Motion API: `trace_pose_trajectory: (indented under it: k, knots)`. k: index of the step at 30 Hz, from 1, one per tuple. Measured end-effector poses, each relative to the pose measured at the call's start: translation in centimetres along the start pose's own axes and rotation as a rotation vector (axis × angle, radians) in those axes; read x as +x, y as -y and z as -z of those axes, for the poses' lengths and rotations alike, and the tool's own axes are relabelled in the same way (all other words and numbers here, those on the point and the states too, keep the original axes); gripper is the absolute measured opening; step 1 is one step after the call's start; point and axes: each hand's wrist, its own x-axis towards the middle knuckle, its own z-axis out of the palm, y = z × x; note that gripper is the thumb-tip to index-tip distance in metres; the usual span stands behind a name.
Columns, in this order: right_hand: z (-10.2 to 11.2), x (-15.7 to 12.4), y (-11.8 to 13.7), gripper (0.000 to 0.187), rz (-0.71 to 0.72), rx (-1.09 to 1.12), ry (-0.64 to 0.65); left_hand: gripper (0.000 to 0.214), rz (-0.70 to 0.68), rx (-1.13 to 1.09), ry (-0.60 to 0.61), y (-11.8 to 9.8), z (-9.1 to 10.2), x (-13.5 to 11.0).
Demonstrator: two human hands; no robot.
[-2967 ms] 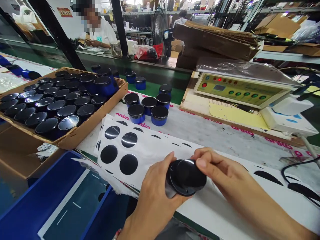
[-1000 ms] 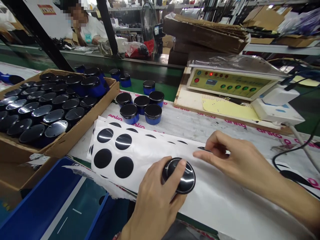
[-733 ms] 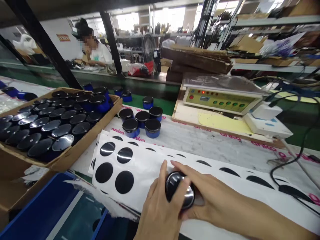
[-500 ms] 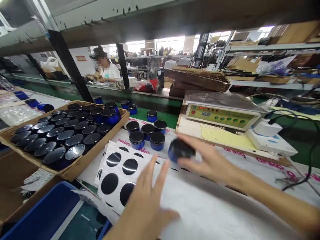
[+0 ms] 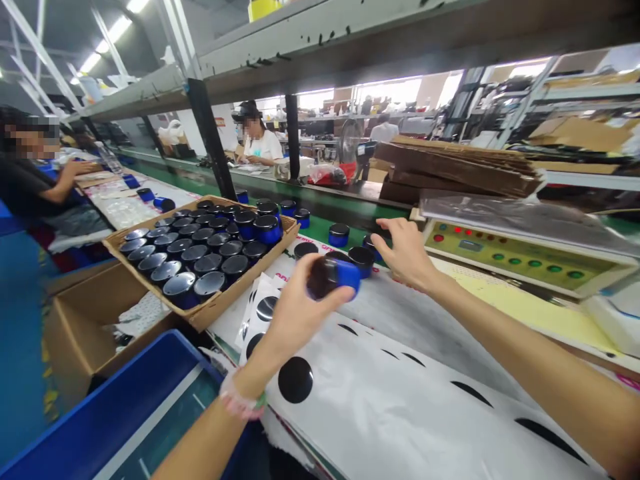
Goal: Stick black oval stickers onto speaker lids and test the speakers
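My left hand (image 5: 295,313) is closed round a blue jar with a black lid (image 5: 334,276), held on its side above the table. My right hand (image 5: 407,250) reaches far forward to the edge of the green belt, its thumb and fingers curled about another dark-lidded blue jar (image 5: 372,243). A few more such jars (image 5: 361,257) stand on the table just in front of it. White sheets with round black stickers (image 5: 295,380) lie under my forearms.
A cardboard tray (image 5: 207,313) packed with several black-lidded jars sits at the left. A machine with a green button panel (image 5: 500,257) stands at the right. A blue bin (image 5: 100,413) is at the near left. Two people (image 5: 30,173) work further along the line.
My right hand carried the jar forward to the belt's edge. My left hand, empty and open half a second ago, now grips another blue jar. The view has tilted upward.
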Motion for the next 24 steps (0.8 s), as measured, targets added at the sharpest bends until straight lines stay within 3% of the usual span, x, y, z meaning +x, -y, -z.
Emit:
trace_pose_trajectory:
  k: [2, 4, 6, 7, 9, 12, 15, 18, 21, 22, 24]
  knots:
    - [0.3, -3.4, 2.8, 0.027, 0.115, 0.107, 0.112, 0.051, 0.209, -0.335, -0.162, 0.2, 2.1, -2.7]
    - [-0.4, -7.2, 6.0, 0.023, 0.222, 0.194, 0.295, 0.049, 0.534, -0.842, -0.391, 0.5, 3.3, -4.8]
    - [-1.8, -10.1, 8.7, 0.039, 0.284, 0.231, 0.496, 0.045, 0.787, -1.227, -0.591, 0.9, 3.7, -6.1]
    - [-2.6, -11.0, 9.8, 0.044, 0.318, 0.225, 0.557, 0.043, 0.834, -1.293, -0.653, 1.1, 3.7, -6.4]
    - [-3.9, -11.6, 11.0, 0.049, 0.361, 0.215, 0.624, 0.043, 0.830, -1.320, -0.721, 1.3, 3.5, -6.5]
    - [-4.5, -11.2, 11.3, 0.048, 0.366, 0.249, 0.616, 0.042, 0.797, -1.294, -0.747, 1.4, 3.2, -6.3]
    - [-3.8, -11.2, 11.1, 0.030, 0.380, 0.300, 0.579, 0.040, 0.790, -1.262, -0.747, 1.4, 2.9, -6.1]
    - [-1.9, -12.5, 11.2, 0.003, 0.489, 0.348, 0.563, 0.039, 0.793, -1.212, -0.761, 1.6, 2.7, -6.0]
    - [1.1, -14.4, 10.7, 0.015, 0.663, 0.410, 0.538, 0.034, 0.711, -1.055, -0.714, 1.2, 2.6, -6.3]
    - [2.3, -15.0, 10.3, 0.017, 0.658, 0.466, 0.520, 0.036, 0.683, -0.935, -0.669, 0.8, 2.5, -6.6]
    - [4.6, -15.9, 8.9, 0.016, 0.469, 0.627, 0.443, 0.050, 0.624, -0.597, -0.500, -0.5, 2.2, -7.6]
